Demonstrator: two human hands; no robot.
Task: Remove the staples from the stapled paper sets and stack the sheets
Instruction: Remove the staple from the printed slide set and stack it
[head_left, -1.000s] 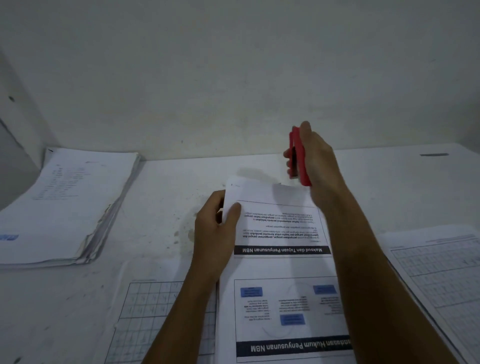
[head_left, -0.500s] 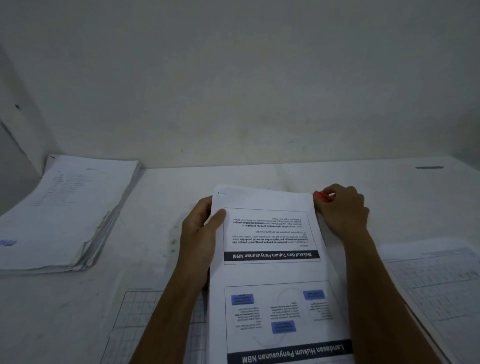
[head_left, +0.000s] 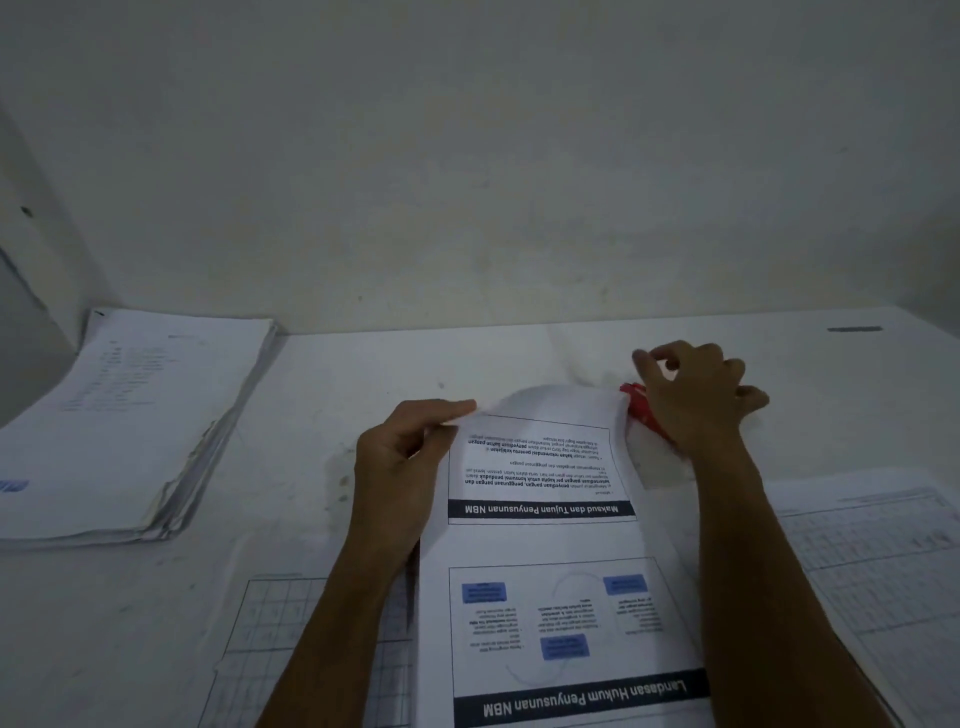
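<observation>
A printed paper set (head_left: 545, 540) with dark title bars lies in front of me on the white table (head_left: 363, 374). My left hand (head_left: 400, 462) pinches its far left corner and lifts it, so the top edge bows upward. A red staple remover (head_left: 641, 405) lies on the table by the set's far right corner, partly hidden under my right hand (head_left: 696, 395). That hand hovers just above it with loosely curled fingers, thumb and forefinger close together, and nothing visible between them.
A thick stack of loose sheets (head_left: 130, 415) lies at the left by the wall. Grid-printed sheets lie under my left forearm (head_left: 291, 623) and at the right (head_left: 883, 545). A wall closes the table's far side.
My right hand brought the red staple remover down from upright to the table and let go of it. My left hand shifted to the corner and raised the top sheet's edge.
</observation>
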